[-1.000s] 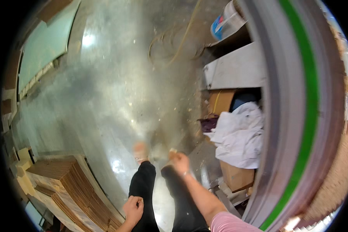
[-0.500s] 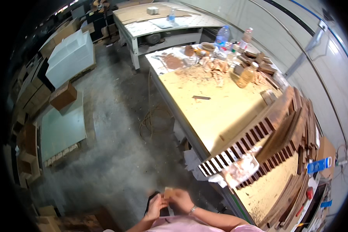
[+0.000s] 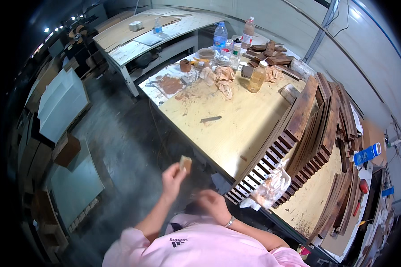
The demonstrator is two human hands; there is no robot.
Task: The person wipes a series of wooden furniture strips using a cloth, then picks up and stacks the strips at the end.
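My left hand [image 3: 171,181] is raised over the floor to the left of the work table, its fingers closed on a small tan block [image 3: 186,164]. The block has a pale edge and a browner face; its material I cannot make out. Lower and to the right, my right hand [image 3: 213,205] is in front of my chest, near the table's edge. Motion smears its fingers, so whether they hold anything does not show. Closest to it on the table are a crumpled white plastic wrapping [image 3: 272,187] and a row of curved dark wood strips [image 3: 263,164] with drilled ends.
On the light table [image 3: 218,142] lie a thin dark strip [image 3: 210,119], crumpled rags [image 3: 225,78] and wood offcuts [image 3: 272,53]. A bottle of amber liquid [image 3: 257,78] and a blue-labelled bottle [image 3: 220,38] stand at the back. More curved strips [image 3: 336,204] and a red-handled tool [image 3: 363,187] are on the right.
My hands were together low in front of me and are now apart. The left has risen forward with the tan block; the right stays lower. My view has shifted as well.
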